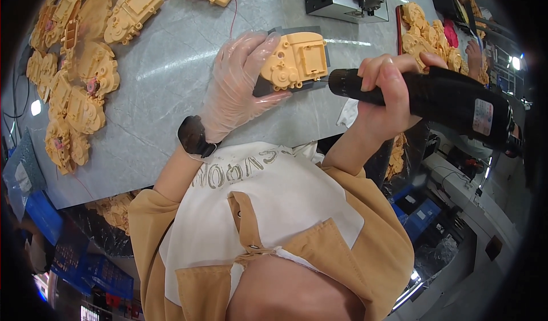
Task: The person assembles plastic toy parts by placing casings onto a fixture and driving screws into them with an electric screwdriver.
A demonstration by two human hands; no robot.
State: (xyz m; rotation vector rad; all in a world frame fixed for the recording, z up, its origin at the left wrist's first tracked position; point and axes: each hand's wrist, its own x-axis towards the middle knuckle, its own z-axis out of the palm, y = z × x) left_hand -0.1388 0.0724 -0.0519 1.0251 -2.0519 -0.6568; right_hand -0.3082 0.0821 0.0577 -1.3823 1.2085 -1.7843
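Observation:
My left hand point(233, 89), in a clear thin glove, grips the left end of a yellow plastic housing point(302, 58) with round bosses and a rectangular frame. Its thumb lies along the near side. Under the housing, the edge of a dark base point(311, 85) shows. Bare fingers of my right hand point(391, 84) wrap round a black electric screwdriver point(445, 101), held nearly level. The tool's nose points left at the housing's right end, and its thin bit reaches close to that edge; whether it touches a screw is too small to tell.
Several similar yellow housings point(85, 112) cover the left of the grey table point(154, 104). A thin red wire point(234, 15) lies behind my left hand. A metal machine point(342, 1) stands at the back; more yellow parts point(419, 32) are heaped at right, near another person's hand point(474, 55).

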